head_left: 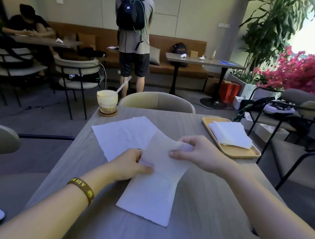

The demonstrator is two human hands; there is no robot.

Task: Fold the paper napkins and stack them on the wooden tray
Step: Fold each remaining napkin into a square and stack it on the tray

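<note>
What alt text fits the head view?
Left hand and right hand pinch a paper napkin, far end lifted off the table. Flat napkins lie behind; folded napkins sit on a wooden tray at right, a drink at left.

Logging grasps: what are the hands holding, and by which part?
Both hold the white paper napkin: left hand pinches its left edge, right hand its lifted far end.

White napkins [155,180], pale wooden tray [235,151], grey wood-grain table [199,217], brown wristband [83,189] with yellow lettering.

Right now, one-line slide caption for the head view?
Mid-fold: left hand and right hand pinch a napkin; flat napkins lie behind, a folded stack sits on the wooden tray.
</note>
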